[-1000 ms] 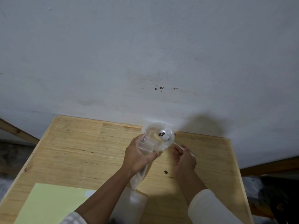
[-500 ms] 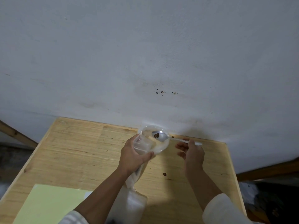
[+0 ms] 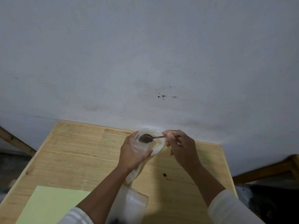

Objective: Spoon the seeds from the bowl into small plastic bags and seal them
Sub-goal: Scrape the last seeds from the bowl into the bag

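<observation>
My left hand (image 3: pixel 131 155) grips a small clear plastic bag (image 3: pixel 140 147) by its open mouth; the bag's lower end (image 3: pixel 131 177) trails under my wrist. Just behind it a pale bowl (image 3: pixel 157 146) stands at the table's far edge against the wall. My right hand (image 3: pixel 181 147) pinches the handle of a metal spoon (image 3: pixel 146 138). The spoon's bowl hovers over the bag's mouth, turned so its dark underside faces me. Any seeds in the bag or bowl are hard to make out.
The wooden table (image 3: pixel 77 152) ends at a grey wall (image 3: pixel 145 62). A pale green sheet (image 3: pixel 51 204) lies at the near left, and more clear plastic bags (image 3: pixel 131 206) lie at the near middle. One dark seed (image 3: pixel 164 175) sits loose on the wood.
The spoon, which held several dark seeds, has moved left over the bag's mouth and turned over. My right hand shifted left and closer to the bowl. My left hand kept its hold.
</observation>
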`<state>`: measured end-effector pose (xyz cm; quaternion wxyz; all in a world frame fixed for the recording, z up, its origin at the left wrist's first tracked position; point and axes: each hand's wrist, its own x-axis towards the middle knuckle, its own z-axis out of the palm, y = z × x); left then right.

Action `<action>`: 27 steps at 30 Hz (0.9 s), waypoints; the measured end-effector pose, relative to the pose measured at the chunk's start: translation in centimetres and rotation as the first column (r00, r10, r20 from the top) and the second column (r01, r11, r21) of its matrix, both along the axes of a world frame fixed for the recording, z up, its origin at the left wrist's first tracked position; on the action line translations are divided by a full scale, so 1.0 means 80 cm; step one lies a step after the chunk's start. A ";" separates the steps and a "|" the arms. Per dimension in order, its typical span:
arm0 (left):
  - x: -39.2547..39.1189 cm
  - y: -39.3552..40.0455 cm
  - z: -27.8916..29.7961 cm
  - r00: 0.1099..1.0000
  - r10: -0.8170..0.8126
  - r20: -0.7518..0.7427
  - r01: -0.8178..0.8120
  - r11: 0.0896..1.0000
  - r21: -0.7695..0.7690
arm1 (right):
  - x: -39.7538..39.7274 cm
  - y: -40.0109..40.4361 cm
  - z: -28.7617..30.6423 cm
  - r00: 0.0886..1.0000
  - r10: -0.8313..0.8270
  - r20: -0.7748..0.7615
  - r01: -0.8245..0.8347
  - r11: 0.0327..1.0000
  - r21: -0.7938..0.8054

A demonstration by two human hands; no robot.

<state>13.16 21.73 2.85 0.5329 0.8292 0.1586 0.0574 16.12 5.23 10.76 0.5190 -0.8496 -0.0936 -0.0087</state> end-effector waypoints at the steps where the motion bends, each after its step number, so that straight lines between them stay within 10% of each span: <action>1: 0.000 0.001 0.003 1.000 -0.006 0.014 0.006 1.000 0.005 | -0.003 -0.002 0.005 1.000 -0.016 -0.016 0.016 1.000 -0.004; 17: -0.021 -0.019 0.046 0.956 -0.217 0.195 0.214 0.976 0.036 | -0.086 -0.057 0.030 0.933 -0.173 -0.315 0.105 0.970 -0.221; 27: -0.037 -0.066 0.065 0.949 -0.212 0.233 0.225 0.974 -0.031 | -0.107 -0.123 -0.011 0.712 -0.279 -0.645 0.441 0.892 0.101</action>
